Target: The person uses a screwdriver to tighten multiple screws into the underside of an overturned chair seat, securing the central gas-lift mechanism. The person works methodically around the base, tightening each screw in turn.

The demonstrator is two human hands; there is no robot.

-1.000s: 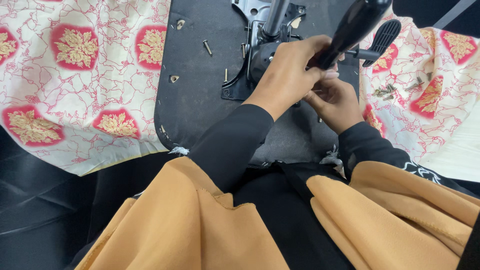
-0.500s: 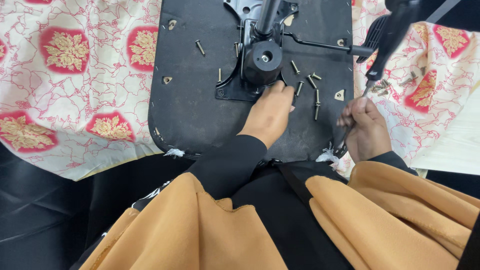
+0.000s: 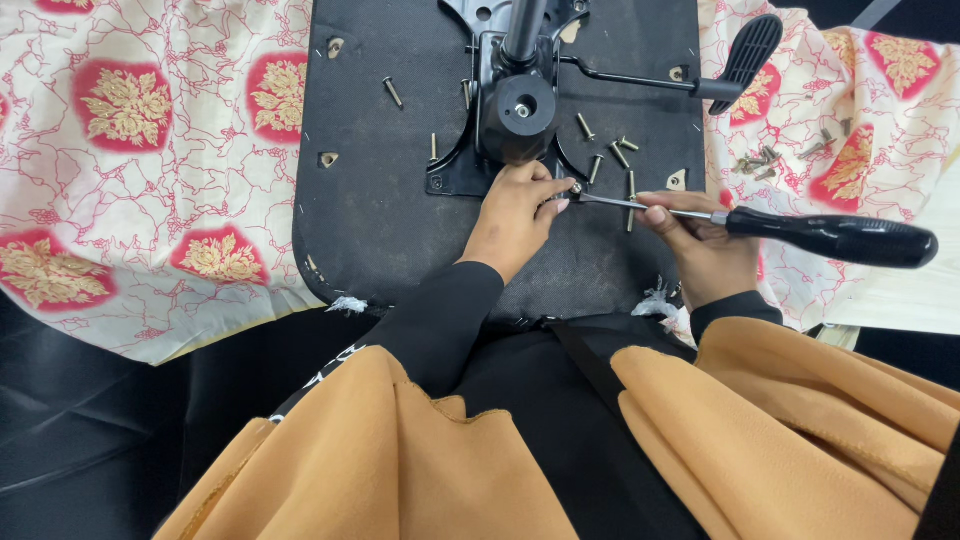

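A black chair seat base [image 3: 390,210] lies upside down with a black metal tilt mechanism [image 3: 515,115] bolted at its middle. My left hand [image 3: 515,210] pinches a bolt [image 3: 574,187] at the mechanism's lower right corner. My right hand [image 3: 700,245] holds a screwdriver [image 3: 800,232] with a black handle, its metal shaft lying level and its tip touching the bolt. Several loose bolts [image 3: 610,155] lie on the seat base right of the mechanism.
A black lever with a ribbed paddle [image 3: 745,55] sticks out to the right. More screws [image 3: 770,160] lie on the cream and red patterned cloth [image 3: 140,170] under the seat. My orange sleeves and black clothing fill the lower view.
The screwdriver came down from the upper right to lie level with its tip at the bolt. My left hand shifted right to the mechanism's corner. The view moved nearer.
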